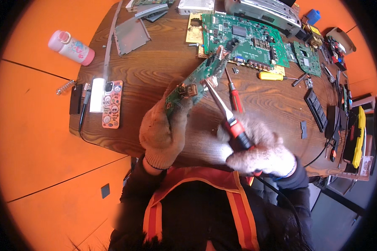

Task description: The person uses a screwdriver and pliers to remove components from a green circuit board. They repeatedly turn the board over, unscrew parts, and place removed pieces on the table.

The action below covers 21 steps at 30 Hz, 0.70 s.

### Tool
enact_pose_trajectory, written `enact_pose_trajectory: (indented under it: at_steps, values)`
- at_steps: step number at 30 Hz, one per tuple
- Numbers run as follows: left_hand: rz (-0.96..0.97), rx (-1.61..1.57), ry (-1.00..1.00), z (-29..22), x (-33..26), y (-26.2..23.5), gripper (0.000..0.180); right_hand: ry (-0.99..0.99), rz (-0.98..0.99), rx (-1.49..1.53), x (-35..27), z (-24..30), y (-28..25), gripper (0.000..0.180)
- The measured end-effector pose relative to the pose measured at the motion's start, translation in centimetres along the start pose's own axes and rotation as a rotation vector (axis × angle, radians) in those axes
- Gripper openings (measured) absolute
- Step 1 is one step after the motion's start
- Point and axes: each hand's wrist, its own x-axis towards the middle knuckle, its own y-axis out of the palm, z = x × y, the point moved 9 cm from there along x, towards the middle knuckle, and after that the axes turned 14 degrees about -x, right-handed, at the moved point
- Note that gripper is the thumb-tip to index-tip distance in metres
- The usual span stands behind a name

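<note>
Head view: left hand (162, 131), in a knitted work glove, clenched round the lower end of a long narrow green circuit board (197, 80), held tilted up above the round wooden table (155, 71). Right hand (262, 150), gloved too, gripping the red-and-black handle of a soldering iron (227, 115), tip touching the board near its middle. Just beyond, a red-handled screwdriver (235, 95) flat on the wood. Further back, a large green circuit board (245, 42) and a yellow-handled screwdriver (272, 76). Far left, a patterned phone (112, 104) near the table edge.
</note>
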Motion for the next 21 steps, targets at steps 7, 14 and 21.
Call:
enact_pose_trajectory:
  at_steps: [7,14,21]
  values:
    - [-0.194,-0.353,-0.403,1.5,-1.6,-1.0,0.025,-0.412,-0.915,-1.156,-1.3,7.1,-3.9,0.032]
    - [-0.501,-0.481,-0.733,5.9,-4.4,-3.3,0.024,-0.216,-0.712,-0.155,-3.8,2.0,-9.4,0.045]
    - [-0.633,-0.728,-0.762,8.9,-4.0,-6.4,0.036,0.114,-0.004,0.649,-2.2,-6.6,-4.8,0.046]
